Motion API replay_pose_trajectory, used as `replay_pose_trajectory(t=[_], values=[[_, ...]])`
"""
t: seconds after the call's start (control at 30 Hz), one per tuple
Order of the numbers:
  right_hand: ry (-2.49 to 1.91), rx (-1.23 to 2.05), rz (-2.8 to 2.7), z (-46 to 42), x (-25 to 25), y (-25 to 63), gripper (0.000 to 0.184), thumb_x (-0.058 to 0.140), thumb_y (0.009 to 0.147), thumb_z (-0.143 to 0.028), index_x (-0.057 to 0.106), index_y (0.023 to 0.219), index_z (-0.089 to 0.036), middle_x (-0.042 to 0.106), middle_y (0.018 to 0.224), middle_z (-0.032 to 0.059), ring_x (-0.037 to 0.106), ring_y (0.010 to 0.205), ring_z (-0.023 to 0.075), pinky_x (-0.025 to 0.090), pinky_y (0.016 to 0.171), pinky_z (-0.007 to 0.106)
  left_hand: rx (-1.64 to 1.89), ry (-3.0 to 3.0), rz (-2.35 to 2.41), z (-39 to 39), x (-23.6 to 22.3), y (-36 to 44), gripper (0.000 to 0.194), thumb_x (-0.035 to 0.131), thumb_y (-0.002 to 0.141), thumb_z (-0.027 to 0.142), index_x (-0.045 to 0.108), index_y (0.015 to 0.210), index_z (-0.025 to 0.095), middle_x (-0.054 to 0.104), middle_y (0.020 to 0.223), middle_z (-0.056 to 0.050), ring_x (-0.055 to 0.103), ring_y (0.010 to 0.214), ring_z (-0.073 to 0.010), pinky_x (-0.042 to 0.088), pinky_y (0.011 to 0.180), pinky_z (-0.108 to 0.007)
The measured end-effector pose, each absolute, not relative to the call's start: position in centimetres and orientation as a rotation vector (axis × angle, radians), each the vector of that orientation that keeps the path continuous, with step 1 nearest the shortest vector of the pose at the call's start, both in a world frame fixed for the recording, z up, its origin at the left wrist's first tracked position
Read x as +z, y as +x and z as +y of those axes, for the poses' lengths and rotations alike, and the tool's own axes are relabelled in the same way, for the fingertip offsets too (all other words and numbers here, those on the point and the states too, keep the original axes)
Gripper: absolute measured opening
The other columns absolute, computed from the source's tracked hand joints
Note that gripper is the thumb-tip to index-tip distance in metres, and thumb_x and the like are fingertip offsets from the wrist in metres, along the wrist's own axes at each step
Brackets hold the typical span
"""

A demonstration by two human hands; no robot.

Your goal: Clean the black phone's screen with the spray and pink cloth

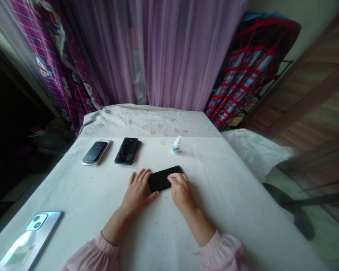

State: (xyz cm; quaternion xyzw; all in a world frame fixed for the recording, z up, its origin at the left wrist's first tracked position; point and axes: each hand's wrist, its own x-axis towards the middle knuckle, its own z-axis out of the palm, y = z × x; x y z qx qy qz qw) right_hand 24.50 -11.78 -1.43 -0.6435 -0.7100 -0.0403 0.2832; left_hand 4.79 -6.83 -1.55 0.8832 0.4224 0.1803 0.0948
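A black smartphone lies on the white-covered table, its dark face up and slightly slanted. My left hand rests flat at its left end, fingers stretched out and thumb along the near edge, touching the phone. Over the right part of the phone, my right hand is closed with fingertips pinched against the dark surface. A small pale bit shows at those fingertips, too little to name. Beyond the phone stands a small white bottle with a blue label and pointed cap.
Two stacked phones lie at the back left, with a glossy black phone on another beside them. A silvery phone with two lenses lies near left. Purple curtains hang behind the table. A white plastic bag is at right.
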Motion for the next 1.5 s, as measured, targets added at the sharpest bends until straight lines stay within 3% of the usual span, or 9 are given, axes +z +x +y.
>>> replay_pose_trajectory(t=[0.33, 0.63, 0.93, 1.27, 1.5], values=[[-1.848, -0.115, -1.796, -10.0, -1.4, 28.2, 0.036, 0.044, 0.087, -0.003, 0.074, 0.097, -0.019, 0.068, 0.096, 0.0098, 0.058, 0.089, 0.0207, 0.049, 0.082, 0.032, 0.531, 2.609, 1.25, -6.8, -1.5, 4.8, 0.068, 0.062, 0.082, 0.053, 0.043, 0.137, 0.016, 0.048, 0.142, -0.018, 0.039, 0.135, -0.0353, 0.023, 0.112, -0.059], [-1.749, -0.056, -1.908, -10.0, -1.0, 23.6, 0.033, 0.045, 0.087, -0.004, 0.073, 0.094, -0.02, 0.067, 0.096, 0.0083, 0.055, 0.089, 0.0209, 0.048, 0.081, 0.031, 0.518, 2.621, 1.276, -6.9, -1.5, 4.9, 0.068, 0.063, 0.082, 0.053, 0.043, 0.136, 0.017, 0.048, 0.143, -0.017, 0.039, 0.135, -0.0349, 0.024, 0.112, -0.058], [-1.934, -0.151, -1.732, -8.6, -1.5, 28.5, 0.036, 0.043, 0.086, -0.003, 0.074, 0.097, -0.017, 0.068, 0.095, 0.011, 0.056, 0.086, 0.022, 0.047, 0.08, 0.033, 0.509, 2.605, 1.261, -6.9, -1.3, 4.9, 0.068, 0.061, 0.083, 0.054, 0.043, 0.136, 0.016, 0.048, 0.143, -0.017, 0.038, 0.136, -0.035, 0.023, 0.112, -0.058], [-1.818, -0.07, -1.895, -8.5, -0.9, 24.0, 0.033, 0.045, 0.087, -0.004, 0.073, 0.092, -0.021, 0.066, 0.094, 0.009, 0.054, 0.089, 0.0217, 0.046, 0.082, 0.031, 0.538, 2.611, 1.257, -6.8, -1.7, 4.8, 0.068, 0.062, 0.082, 0.054, 0.044, 0.137, 0.017, 0.048, 0.142, -0.017, 0.039, 0.135, -0.035, 0.023, 0.112, -0.058], [-1.971, -0.125, -1.805, -7.9, -0.9, 28.3, 0.035, 0.045, 0.086, -0.002, 0.074, 0.095, -0.018, 0.068, 0.096, 0.0106, 0.055, 0.087, 0.0225, 0.045, 0.079, 0.032, 0.504, 2.596, 1.255, -6.8, -1.2, 4.9, 0.067, 0.061, 0.083, 0.054, 0.043, 0.136, 0.016, 0.048, 0.143, -0.017, 0.039, 0.136, -0.0343, 0.023, 0.113, -0.058]])
